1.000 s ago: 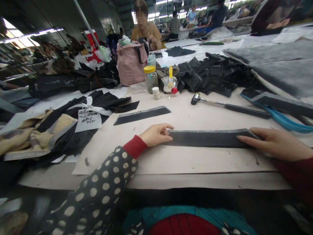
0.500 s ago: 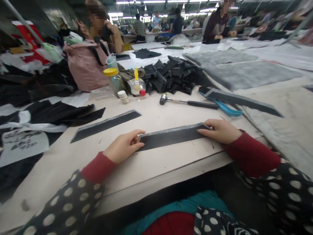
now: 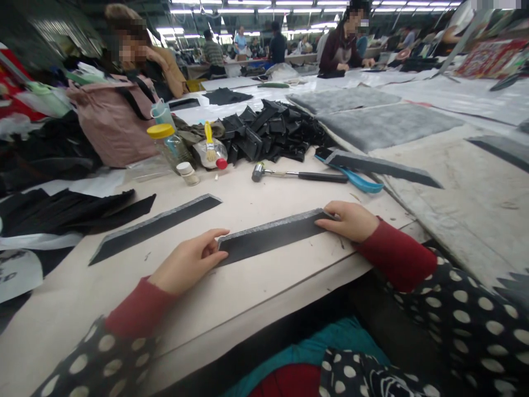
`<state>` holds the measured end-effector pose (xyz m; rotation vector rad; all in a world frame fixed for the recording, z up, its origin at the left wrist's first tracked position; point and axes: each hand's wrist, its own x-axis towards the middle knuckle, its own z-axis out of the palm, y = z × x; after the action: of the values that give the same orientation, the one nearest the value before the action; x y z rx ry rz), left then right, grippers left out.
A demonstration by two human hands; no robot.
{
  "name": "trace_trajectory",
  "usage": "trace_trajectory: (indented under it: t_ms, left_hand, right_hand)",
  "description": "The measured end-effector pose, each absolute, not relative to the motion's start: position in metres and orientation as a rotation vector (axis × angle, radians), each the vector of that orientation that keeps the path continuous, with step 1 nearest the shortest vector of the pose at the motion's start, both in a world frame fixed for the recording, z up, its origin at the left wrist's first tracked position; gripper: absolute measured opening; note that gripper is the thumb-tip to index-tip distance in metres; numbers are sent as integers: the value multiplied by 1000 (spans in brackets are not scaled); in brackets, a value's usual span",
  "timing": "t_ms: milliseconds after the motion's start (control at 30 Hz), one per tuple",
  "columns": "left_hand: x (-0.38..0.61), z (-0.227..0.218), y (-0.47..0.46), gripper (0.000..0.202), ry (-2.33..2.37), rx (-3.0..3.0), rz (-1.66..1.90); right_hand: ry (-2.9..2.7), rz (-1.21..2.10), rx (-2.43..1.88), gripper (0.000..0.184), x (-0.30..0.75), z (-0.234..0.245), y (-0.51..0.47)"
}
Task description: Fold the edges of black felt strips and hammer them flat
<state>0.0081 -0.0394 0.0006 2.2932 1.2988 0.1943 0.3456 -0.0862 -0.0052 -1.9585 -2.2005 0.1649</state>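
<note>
Over the pale table (image 3: 264,274) stretches a long, grey-edged black strip (image 3: 273,236). Left hand (image 3: 187,261) and right hand (image 3: 354,221) pinch its ends.

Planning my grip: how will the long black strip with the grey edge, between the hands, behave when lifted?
That strip looks thin, so probably light. Long and narrow, it would likely droop if held by one end.

Between left hand (image 3: 185,262) and right hand (image 3: 353,221), a dark strip (image 3: 273,234) is pinched at its ends. Beyond the left hand, a second strip (image 3: 159,227) is laid and, farther off, a yellow-lidded jar (image 3: 173,149) is seen; nearer the right, a hammer (image 3: 322,177) is laid.
</note>
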Motion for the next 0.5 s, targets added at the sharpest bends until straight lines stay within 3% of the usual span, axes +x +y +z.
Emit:
trace_trajectory:
  t_ms: [267, 400, 500]
  left_hand:
    - [7, 3, -40, 45, 1284, 2395, 264]
    - [7, 5, -37, 32, 1094, 2508, 286]
    - [6, 5, -33, 20, 992, 2556, 230]
  right_hand:
    - [-2214, -31, -1873, 25, 348, -11, -88]
    - [-2070, -144, -1788, 43, 355, -16, -94]
    - [-2182, -100, -1662, 28, 356, -18, -100]
